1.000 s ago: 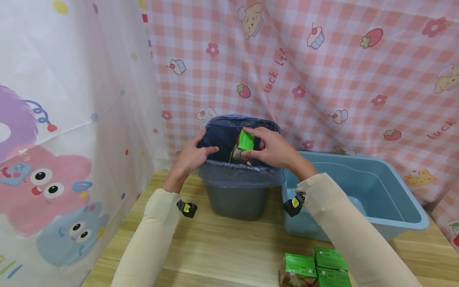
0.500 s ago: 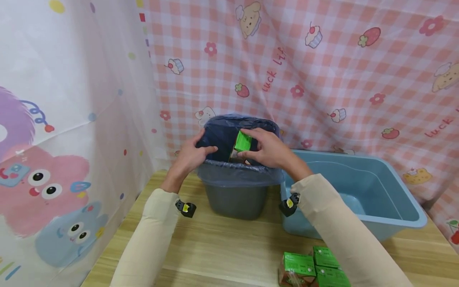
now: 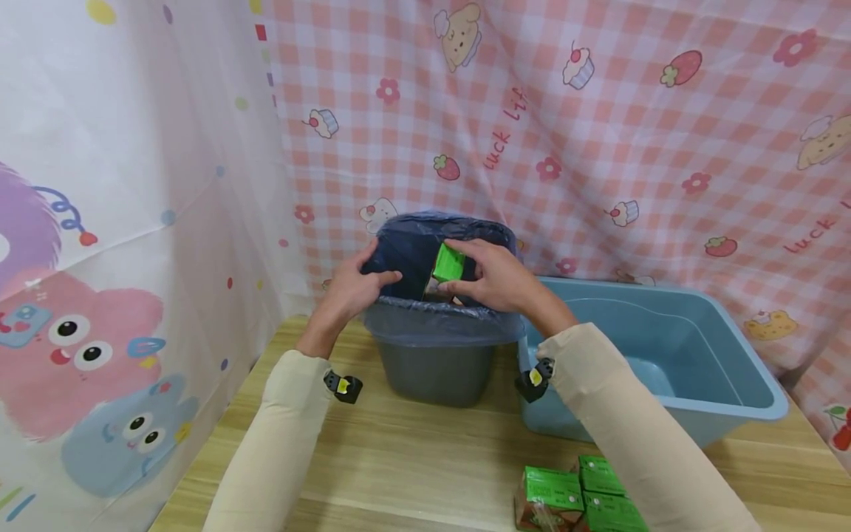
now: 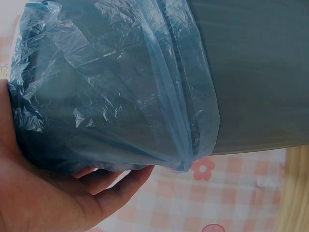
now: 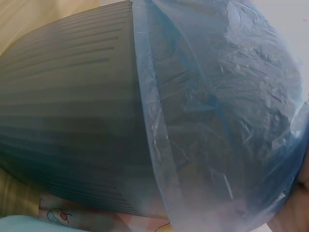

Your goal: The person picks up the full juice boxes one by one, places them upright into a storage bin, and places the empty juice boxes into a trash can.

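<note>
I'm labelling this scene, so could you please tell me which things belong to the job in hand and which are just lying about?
In the job:
grey bin with blue bag
right hand, pinching a green-topped box
left hand, at the bag-covered rim

Seemingly just lying about:
blue tub
other boxes, perhaps related
patterned cloth

On my feed I count: one left hand (image 3: 350,287), one right hand (image 3: 500,278); one grey bin (image 3: 435,375), one plastic liner (image 3: 439,326), one blue tub (image 3: 565,421), one table (image 3: 412,469); two wrist cameras (image 3: 346,386); four visible green-topped cartons (image 3: 450,262).
</note>
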`<state>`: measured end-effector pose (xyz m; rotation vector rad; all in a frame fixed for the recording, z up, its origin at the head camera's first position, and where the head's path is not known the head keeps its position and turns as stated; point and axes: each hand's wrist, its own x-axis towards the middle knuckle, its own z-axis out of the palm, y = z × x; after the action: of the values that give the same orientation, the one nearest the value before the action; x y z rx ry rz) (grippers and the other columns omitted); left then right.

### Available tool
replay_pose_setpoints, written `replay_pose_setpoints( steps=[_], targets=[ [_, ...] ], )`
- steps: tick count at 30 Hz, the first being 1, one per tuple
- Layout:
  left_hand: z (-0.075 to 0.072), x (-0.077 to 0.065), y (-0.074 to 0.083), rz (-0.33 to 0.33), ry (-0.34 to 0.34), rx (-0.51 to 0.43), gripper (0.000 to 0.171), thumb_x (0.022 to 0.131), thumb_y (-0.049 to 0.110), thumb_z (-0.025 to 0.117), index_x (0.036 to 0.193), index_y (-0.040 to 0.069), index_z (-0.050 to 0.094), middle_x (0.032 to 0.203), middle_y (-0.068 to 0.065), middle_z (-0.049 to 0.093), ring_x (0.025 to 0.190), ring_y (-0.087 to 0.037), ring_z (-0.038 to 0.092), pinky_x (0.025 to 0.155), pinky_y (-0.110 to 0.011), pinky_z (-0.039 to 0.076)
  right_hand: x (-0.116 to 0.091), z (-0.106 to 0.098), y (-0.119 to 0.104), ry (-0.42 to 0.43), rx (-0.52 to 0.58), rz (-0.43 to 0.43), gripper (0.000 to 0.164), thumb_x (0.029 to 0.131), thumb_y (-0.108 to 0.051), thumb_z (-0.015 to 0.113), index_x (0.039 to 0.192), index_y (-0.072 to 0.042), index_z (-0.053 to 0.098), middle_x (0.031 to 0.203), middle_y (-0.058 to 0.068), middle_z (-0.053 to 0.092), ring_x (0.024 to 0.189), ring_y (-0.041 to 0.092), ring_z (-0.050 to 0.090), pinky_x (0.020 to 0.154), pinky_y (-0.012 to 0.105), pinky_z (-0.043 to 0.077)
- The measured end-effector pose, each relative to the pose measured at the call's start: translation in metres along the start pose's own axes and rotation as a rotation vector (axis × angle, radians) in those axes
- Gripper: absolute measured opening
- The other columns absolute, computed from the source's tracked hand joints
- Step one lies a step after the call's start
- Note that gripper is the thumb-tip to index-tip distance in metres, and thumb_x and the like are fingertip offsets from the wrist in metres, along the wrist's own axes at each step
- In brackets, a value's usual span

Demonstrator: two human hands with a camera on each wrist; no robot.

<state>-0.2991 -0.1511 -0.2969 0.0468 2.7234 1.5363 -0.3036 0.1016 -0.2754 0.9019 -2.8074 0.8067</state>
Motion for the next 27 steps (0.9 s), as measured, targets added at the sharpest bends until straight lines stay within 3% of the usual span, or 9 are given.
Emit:
replay_pose_setpoints(
  steps=[4, 7, 14, 27],
  targets=[
    [0.0006, -0.0001, 0.0007, -0.006, -0.001, 0.000, 0.079, 0.094, 0.040, 0.064, 0.159, 0.030, 0.020, 0.165, 0.000, 0.018, 0.151, -0.023, 0.015, 0.121, -0.049, 0.018, -0.0003, -0.0006, 0.0000, 0.012, 0.002, 0.009, 0.074, 0.091, -0.042, 0.070, 0.154, -0.019, 0.039, 0.095, 0.006, 0.061, 0.063, 0.019, 0.050, 0.065, 0.033, 0.045],
    [0.0011, -0.0003, 0.0014, -0.011, -0.001, 0.007, 0.079, 0.094, 0.040, 0.063, 0.159, 0.031, 0.020, 0.165, 0.000, 0.018, 0.151, -0.023, 0.015, 0.121, -0.050, 0.017, -0.0002, -0.0003, 0.0005, 0.022, 0.003, 0.021, 0.074, 0.091, -0.046, 0.068, 0.154, -0.020, 0.038, 0.072, 0.005, 0.053, 0.057, 0.019, 0.049, 0.062, 0.033, 0.044],
    [0.0009, 0.0008, 0.0014, -0.012, -0.002, 0.013, 0.079, 0.094, 0.040, 0.063, 0.159, 0.030, 0.019, 0.165, -0.001, 0.018, 0.151, -0.024, 0.015, 0.121, -0.050, 0.016, 0.0001, 0.0003, 0.0010, 0.057, 0.001, 0.029, 0.071, 0.092, -0.046, 0.067, 0.152, -0.018, 0.043, 0.088, 0.005, 0.054, 0.064, 0.018, 0.052, 0.066, 0.033, 0.046],
    [-0.0005, -0.0005, 0.0026, -0.012, -0.015, 0.002, 0.079, 0.094, 0.040, 0.063, 0.159, 0.030, 0.018, 0.165, -0.001, 0.016, 0.152, -0.024, 0.013, 0.121, -0.049, 0.016, -0.0054, -0.0038, 0.0027, 0.118, 0.094, -0.016, 0.060, 0.096, -0.041, 0.064, 0.148, -0.017, 0.048, 0.096, 0.006, 0.053, 0.064, 0.018, 0.053, 0.067, 0.033, 0.046]
  ],
)
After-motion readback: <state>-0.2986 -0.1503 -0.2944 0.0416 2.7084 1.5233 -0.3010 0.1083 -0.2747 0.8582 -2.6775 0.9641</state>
